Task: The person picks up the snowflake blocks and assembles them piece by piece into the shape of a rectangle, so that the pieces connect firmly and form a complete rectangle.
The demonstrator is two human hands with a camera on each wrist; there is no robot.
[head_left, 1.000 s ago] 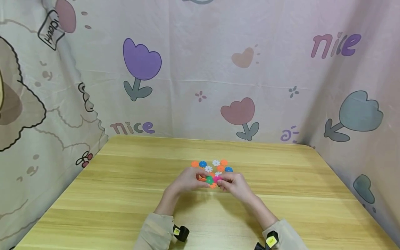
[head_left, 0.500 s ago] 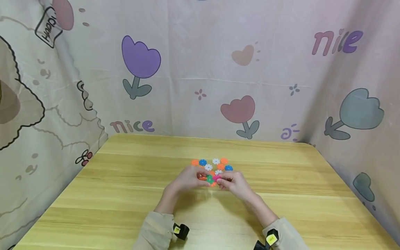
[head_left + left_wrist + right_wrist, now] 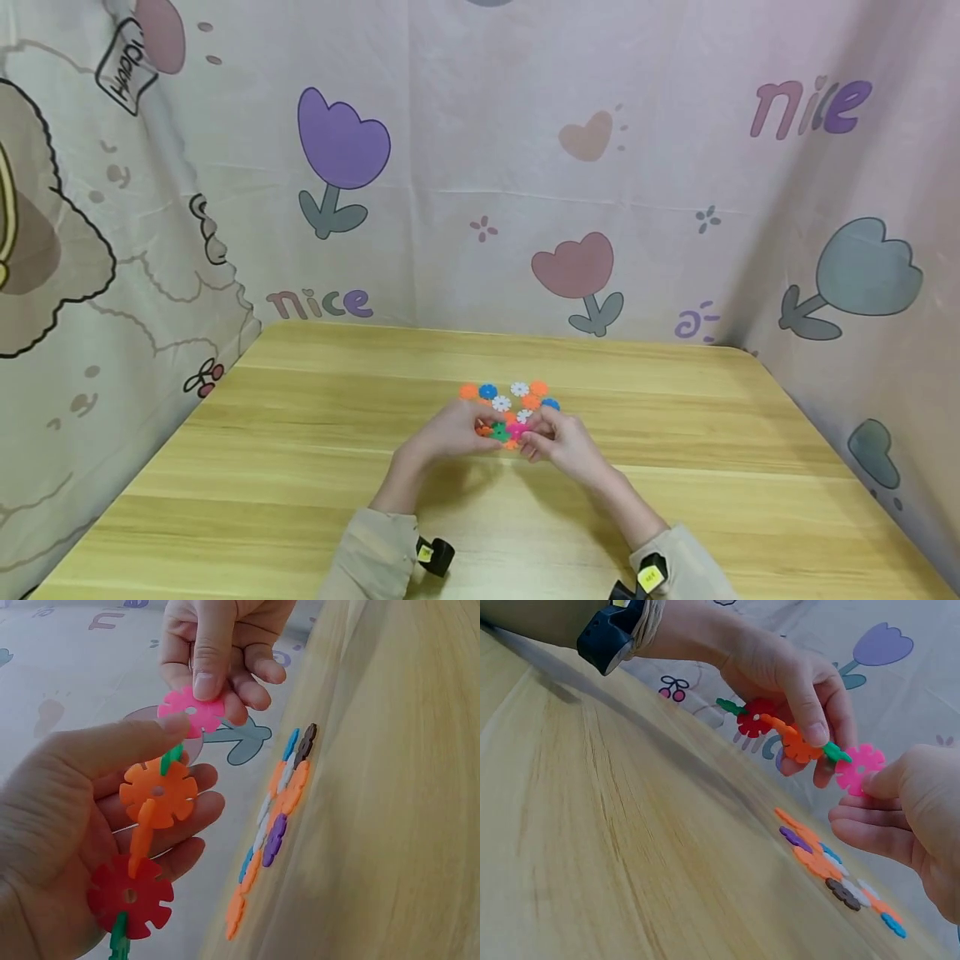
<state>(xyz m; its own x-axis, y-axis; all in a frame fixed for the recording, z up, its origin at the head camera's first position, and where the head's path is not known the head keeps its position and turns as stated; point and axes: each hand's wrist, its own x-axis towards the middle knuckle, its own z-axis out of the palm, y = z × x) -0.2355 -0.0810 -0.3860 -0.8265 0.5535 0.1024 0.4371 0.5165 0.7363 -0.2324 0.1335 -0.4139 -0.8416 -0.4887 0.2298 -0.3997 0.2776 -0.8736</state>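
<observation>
A chain of linked plastic snowflake discs hangs between the hands. It runs from a green disc (image 3: 120, 943) through a red disc (image 3: 130, 896) and two orange discs (image 3: 801, 748) to another green disc (image 3: 836, 752) and a pink disc (image 3: 860, 769) at the right end. My left hand (image 3: 450, 429) grips the chain near that second green disc, thumb on top and fingers behind. From the right, my right hand (image 3: 566, 446) pinches the pink disc between thumb and fingers. The pink disc overlaps the green one's edge in the right wrist view.
Loose snowflake discs lie flat on the wooden table (image 3: 300, 450) just beyond the hands, among them a blue disc (image 3: 488, 391), a white disc (image 3: 520, 389), a purple disc (image 3: 275, 840) and a brown disc (image 3: 843, 894). A printed curtain (image 3: 450, 125) hangs behind the table.
The pink and green discs have shifted slightly left, and more of the pink disc shows. The right hand's index finger has lifted a little. The left hand stays nearly in place.
</observation>
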